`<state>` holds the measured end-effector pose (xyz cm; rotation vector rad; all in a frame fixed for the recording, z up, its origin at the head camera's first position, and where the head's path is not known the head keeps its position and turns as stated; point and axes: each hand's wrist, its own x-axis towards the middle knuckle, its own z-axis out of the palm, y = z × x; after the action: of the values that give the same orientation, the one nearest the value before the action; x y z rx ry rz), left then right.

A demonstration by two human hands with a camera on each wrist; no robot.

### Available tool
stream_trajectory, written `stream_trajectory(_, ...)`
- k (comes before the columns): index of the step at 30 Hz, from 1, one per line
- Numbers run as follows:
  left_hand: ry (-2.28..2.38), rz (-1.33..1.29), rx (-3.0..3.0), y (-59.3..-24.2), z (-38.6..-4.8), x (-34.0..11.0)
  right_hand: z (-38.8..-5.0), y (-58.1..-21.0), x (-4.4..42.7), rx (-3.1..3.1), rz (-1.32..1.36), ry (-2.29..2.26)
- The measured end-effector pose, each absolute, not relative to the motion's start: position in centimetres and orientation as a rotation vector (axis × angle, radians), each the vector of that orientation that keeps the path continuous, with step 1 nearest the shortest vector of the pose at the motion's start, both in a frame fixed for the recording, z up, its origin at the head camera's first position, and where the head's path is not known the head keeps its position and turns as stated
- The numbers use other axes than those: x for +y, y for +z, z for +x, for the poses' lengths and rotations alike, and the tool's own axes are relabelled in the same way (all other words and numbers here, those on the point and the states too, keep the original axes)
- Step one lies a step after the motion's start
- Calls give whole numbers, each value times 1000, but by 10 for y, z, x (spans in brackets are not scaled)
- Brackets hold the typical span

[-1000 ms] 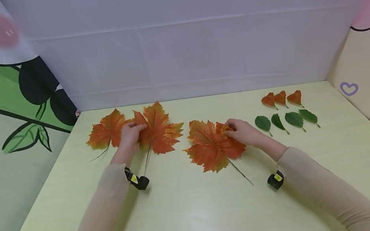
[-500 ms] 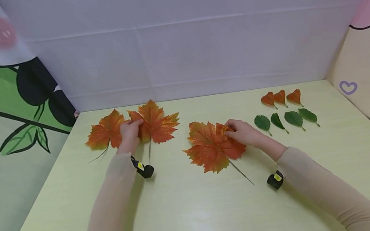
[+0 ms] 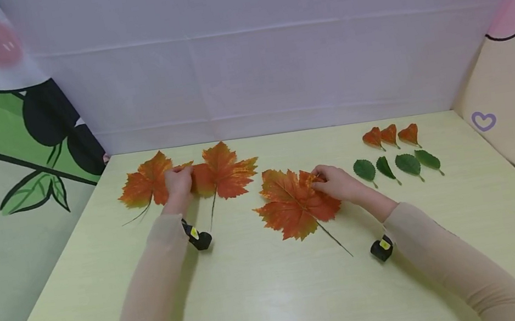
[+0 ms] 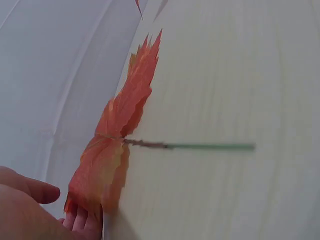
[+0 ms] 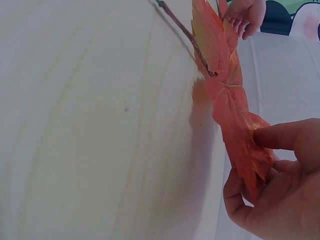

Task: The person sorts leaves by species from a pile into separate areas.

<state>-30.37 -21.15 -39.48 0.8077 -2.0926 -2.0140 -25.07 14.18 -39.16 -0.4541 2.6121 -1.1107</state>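
Note:
In the head view, my left hand (image 3: 178, 181) is at the left edge of an orange maple leaf (image 3: 226, 172) with a thin stem. In the left wrist view, its thumb stands apart from that leaf (image 4: 102, 160), while the fingertips (image 4: 82, 220) sit under the leaf's edge. Another orange maple leaf (image 3: 139, 188) lies just left of this hand. My right hand (image 3: 339, 184) pinches the upper right edge of a third maple leaf (image 3: 289, 205) between thumb and fingers. That leaf's stem points toward the lower right.
At the table's back right, small orange leaves (image 3: 389, 136) lie in a row. Several small green leaves (image 3: 408, 164) lie in front of them. A pale cloth wall (image 3: 265, 81) stands behind the table (image 3: 278, 301).
My left hand first shifted the middle maple leaf back and left, then its thumb came off it. The leaf now lies slightly farther right. The right hand has barely moved.

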Motion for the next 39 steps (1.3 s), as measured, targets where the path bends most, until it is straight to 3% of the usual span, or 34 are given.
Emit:
stream_trajectory(15, -1652, 764, -2429, -391, -294, -220, -258, -387, 140, 2614, -418, -1087)
stream_trajectory(29, -1569, 758, -2508, -393, -298, -220, -298, -373, 136, 2689, -386, -1166)
stream_trajectory(39, -1651, 749, -2453, -395, -300, -220, -323, -374, 141, 2690, -214, -1248)
